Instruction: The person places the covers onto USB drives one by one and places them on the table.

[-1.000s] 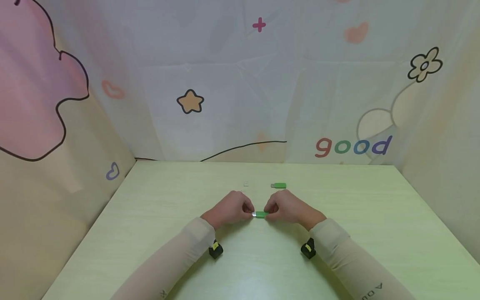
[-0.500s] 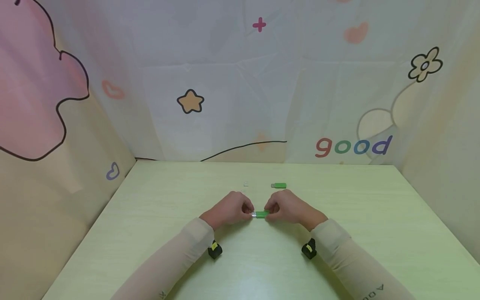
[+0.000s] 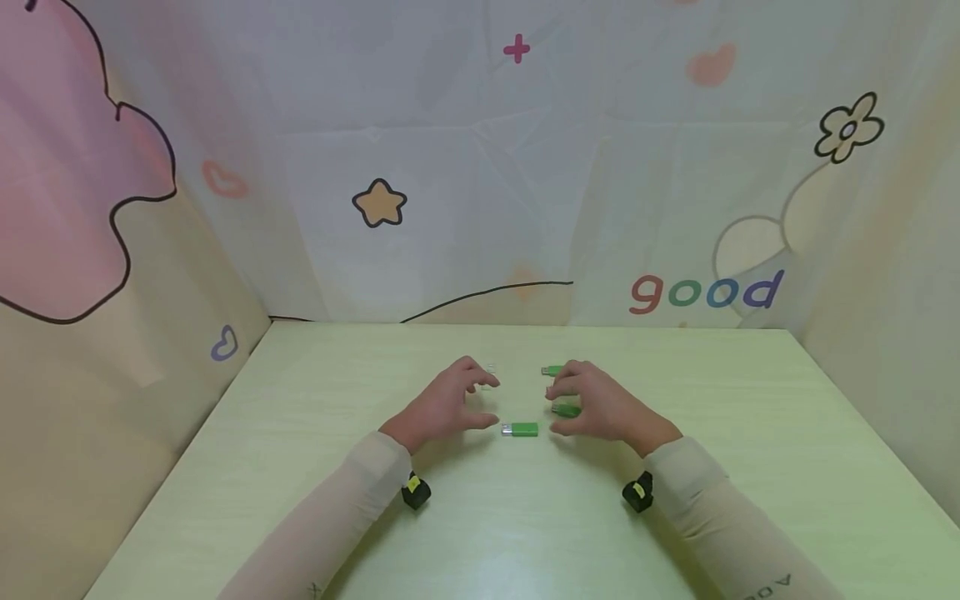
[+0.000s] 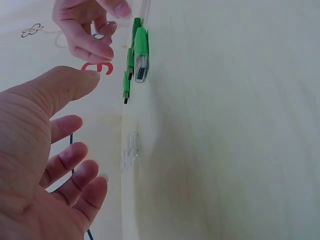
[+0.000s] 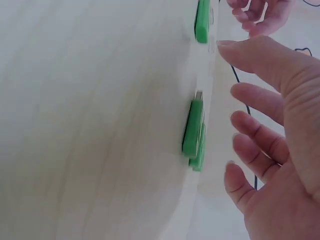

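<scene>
A green USB stick (image 3: 525,429) lies on the table between the hands, a clear cap over its metal plug. My left hand (image 3: 438,408) hovers just left of it, thumb and fingers spread apart, holding nothing. To its right is my right hand (image 3: 607,408), with relaxed fingers and nothing held. Two more green USB sticks lie behind, their plugs bare: one USB stick (image 5: 193,127) beside the right hand and partly hidden by it in the head view, another USB stick (image 3: 552,371) farther back.
Two small clear caps (image 4: 132,142) lie at the back left, partly behind the left hand in the head view. The pale table (image 3: 300,483) meets a printed curtain (image 3: 450,250) at its far edge. Black wrist cameras (image 3: 416,492) hang under both wrists.
Both hands have let go of the front USB stick and its cap, and moved apart, fingers opening. The stick stays on the table; another USB stick now shows by the right hand.
</scene>
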Available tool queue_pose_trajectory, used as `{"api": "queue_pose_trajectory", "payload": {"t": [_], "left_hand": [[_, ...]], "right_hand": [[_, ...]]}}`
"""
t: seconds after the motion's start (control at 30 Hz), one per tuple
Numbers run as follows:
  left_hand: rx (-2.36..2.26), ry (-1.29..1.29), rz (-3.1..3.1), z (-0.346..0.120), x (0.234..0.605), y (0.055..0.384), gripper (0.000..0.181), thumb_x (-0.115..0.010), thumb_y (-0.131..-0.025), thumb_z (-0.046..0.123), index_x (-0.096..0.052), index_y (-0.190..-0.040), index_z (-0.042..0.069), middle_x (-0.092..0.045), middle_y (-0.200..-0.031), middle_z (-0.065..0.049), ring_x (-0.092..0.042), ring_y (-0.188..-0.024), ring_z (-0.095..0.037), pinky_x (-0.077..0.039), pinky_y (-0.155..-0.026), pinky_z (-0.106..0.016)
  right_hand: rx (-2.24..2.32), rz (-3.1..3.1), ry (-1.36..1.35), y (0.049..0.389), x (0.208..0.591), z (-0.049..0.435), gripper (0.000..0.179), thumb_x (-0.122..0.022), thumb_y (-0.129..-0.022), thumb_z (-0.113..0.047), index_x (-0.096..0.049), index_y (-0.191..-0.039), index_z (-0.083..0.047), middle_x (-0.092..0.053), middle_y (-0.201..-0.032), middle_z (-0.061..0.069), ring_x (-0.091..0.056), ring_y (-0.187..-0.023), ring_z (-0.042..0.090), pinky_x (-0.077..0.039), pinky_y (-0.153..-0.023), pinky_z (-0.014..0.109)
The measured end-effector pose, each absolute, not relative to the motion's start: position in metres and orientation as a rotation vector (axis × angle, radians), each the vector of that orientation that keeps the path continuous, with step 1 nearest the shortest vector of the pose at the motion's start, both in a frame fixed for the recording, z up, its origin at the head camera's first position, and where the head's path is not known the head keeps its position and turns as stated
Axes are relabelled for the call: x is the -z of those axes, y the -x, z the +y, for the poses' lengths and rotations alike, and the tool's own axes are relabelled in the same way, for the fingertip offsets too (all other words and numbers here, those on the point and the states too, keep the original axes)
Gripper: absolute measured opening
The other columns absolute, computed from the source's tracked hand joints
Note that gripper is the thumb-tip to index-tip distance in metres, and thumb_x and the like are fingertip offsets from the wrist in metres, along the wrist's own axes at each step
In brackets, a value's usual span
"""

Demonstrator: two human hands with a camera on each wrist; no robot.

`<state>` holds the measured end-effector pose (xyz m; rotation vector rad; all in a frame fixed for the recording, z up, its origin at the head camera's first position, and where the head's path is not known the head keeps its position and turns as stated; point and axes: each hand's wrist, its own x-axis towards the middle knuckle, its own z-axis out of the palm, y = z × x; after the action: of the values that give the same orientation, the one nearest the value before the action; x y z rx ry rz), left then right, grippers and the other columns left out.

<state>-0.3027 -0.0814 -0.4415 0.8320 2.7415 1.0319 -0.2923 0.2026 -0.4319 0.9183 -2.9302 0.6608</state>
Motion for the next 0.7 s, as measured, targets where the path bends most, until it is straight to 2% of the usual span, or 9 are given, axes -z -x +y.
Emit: {"api": "queue_pose_trajectory", "payload": {"t": [0.1,0.27,0.53,0.7], "left_hand": [[-1.008,-0.808,2.755,-0.083,0.442,0.306,0.049,-0.083,-0.086,0.024,-0.067,-0.13,0.01,-0.057,-0.126,-0.009,-0.058,-0.116,-0.028,-0.052,-0.096,-0.038],[-0.909,-0.79,2.805,-0.084,0.444,0.312,0.046,-0.082,-0.087,0.022,-0.068,-0.128,0.007,-0.06,-0.121,-0.009,-0.059,-0.112,-0.025,-0.052,-0.095,-0.038],[-0.756,-0.716,2.842,-0.082,0.446,0.317,0.039,-0.082,-0.087,0.022,-0.072,-0.123,0.007,-0.064,-0.107,-0.004,-0.06,-0.101,-0.018,-0.052,-0.093,-0.034],[-0.75,-0.665,2.831,-0.08,0.446,0.318,0.036,-0.08,-0.088,0.017,-0.073,-0.121,0.004,-0.065,-0.1,-0.003,-0.057,-0.094,-0.017,-0.052,-0.091,-0.033]], "right_hand": [[-0.654,-2.955,-0.884,0.292,0.431,0.206,0.045,-0.089,-0.078,-0.027,-0.077,-0.118,-0.009,-0.064,-0.112,0.004,-0.056,-0.102,0.022,-0.053,-0.089,0.038],[-0.648,-3.003,-0.823,0.293,0.431,0.209,0.045,-0.089,-0.079,-0.026,-0.076,-0.117,-0.006,-0.064,-0.107,0.005,-0.055,-0.092,0.02,-0.05,-0.077,0.031],[-0.662,-3.062,-0.735,0.299,0.433,0.21,0.037,-0.087,-0.08,-0.022,-0.077,-0.111,-0.005,-0.065,-0.094,0.001,-0.056,-0.084,0.018,-0.049,-0.077,0.031],[-0.724,-3.106,-0.699,0.301,0.434,0.211,0.029,-0.086,-0.081,-0.018,-0.076,-0.107,-0.007,-0.067,-0.095,0.0,-0.059,-0.085,0.017,-0.052,-0.081,0.034]]}}
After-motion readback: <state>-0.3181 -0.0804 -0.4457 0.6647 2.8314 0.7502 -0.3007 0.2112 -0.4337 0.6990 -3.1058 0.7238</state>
